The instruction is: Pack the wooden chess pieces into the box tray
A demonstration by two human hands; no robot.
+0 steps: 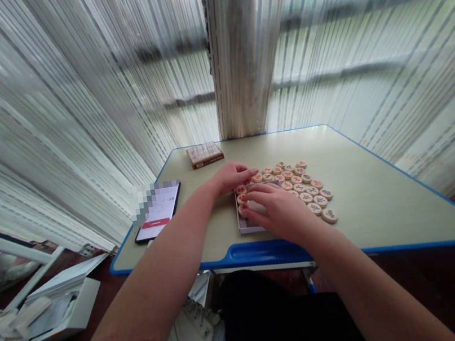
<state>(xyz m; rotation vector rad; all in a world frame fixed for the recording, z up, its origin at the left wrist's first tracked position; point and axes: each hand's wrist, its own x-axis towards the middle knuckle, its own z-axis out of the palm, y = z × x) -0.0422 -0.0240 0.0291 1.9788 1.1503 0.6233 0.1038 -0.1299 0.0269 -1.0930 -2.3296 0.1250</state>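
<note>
Just behind a shallow open box [248, 229], my left hand [232, 176] has its fingers bent together, tips at a red-marked xiangqi piece [257, 178]. My right hand [274, 204] reaches over the box from the right. Its thumb and forefinger close around a red-marked xiangqi piece [242, 210] at the box's left side. Another red piece [241, 190] lies in the same column, against the left wall. Loose xiangqi pieces [299, 188], red and black, spread face up to the right of the box. My right hand hides part of the box and some pieces.
A phone [160, 209] lies at the left of the blue-edged table [367, 189]. Toward the back stands a small printed box [205, 154]. A blue trough [260, 250] runs along the front edge. Striped curtains [109, 68] hang behind; a white open box [66, 308] is lower left.
</note>
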